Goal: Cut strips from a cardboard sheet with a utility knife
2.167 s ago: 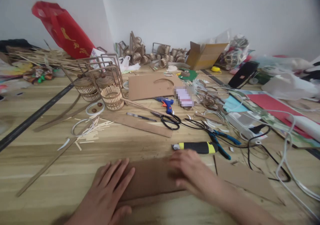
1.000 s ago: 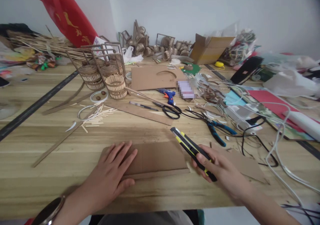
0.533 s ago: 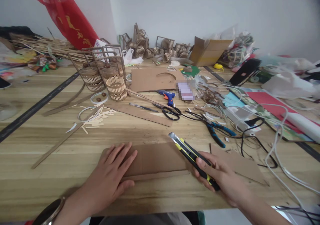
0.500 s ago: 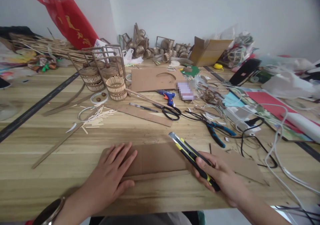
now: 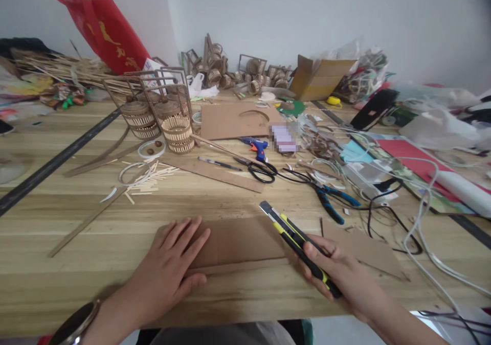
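My left hand (image 5: 169, 263) lies flat with spread fingers on the left end of a brown cardboard piece (image 5: 241, 243) near the table's front edge. In my right hand (image 5: 337, 268) is a black and yellow utility knife (image 5: 303, 250), held over the cardboard's right end. Its metal blade points up and to the left, above the cardboard's far edge. Another flat cardboard piece (image 5: 368, 250) lies to the right, just beyond my right hand.
Black scissors (image 5: 262, 171), blue-handled pliers (image 5: 330, 202), a blue glue gun (image 5: 258, 148) and a pen (image 5: 219, 164) lie beyond the cardboard. Small slatted baskets (image 5: 177, 134) stand back left, near scattered sticks (image 5: 151, 179). White cables (image 5: 422, 222) run along the right.
The knife has shifted slightly, and less blade shows beyond its yellow-edged body. My left hand stays flat on the cardboard.
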The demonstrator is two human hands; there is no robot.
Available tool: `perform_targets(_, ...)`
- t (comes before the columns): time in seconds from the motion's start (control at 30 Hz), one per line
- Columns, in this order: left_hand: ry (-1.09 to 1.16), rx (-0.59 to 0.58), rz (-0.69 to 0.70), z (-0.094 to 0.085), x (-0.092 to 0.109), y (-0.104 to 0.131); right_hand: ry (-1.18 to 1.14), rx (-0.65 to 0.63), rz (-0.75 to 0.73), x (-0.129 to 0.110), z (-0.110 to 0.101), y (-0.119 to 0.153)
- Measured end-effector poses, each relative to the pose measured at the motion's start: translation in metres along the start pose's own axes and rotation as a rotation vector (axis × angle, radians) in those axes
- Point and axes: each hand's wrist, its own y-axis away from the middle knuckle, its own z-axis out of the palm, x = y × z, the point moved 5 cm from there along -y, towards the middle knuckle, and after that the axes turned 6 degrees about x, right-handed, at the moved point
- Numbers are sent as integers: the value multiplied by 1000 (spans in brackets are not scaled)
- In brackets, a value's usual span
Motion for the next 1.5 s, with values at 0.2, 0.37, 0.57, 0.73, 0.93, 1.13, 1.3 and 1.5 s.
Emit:
perform_targets(0.2, -28, -17, 12, -1, 1, 1, -6, 24, 36, 1, -3, 2)
perform_targets(0.37, -69, -37, 4, -6, 6, -2, -12, 44, 106, 8, -8, 5)
perform_targets(0.57, -10, -36, 113, -18, 32, -23, 65, 23, -23, -8, -16, 10)
perform_targets(0.73, 48, -168, 145, -8, 43, -49, 185, -63, -67, -19, -17, 11)
perform_targets(0.93, 121, -260, 139, 6, 46, -66, 269, -46, -84, -14, -22, 12)
perform_targets(1.13, 163, -178, 122, 10, 31, -65, 526, 11, -160, -11, -40, 8)
perform_targets(1.3, 139, -220, 97, 19, 11, -64, 913, 84, -462, -28, -38, 2)
perform_targets(1.5, 181, -56, 281, 3, 15, -62, 1174, 64, -527, -29, -29, -7)
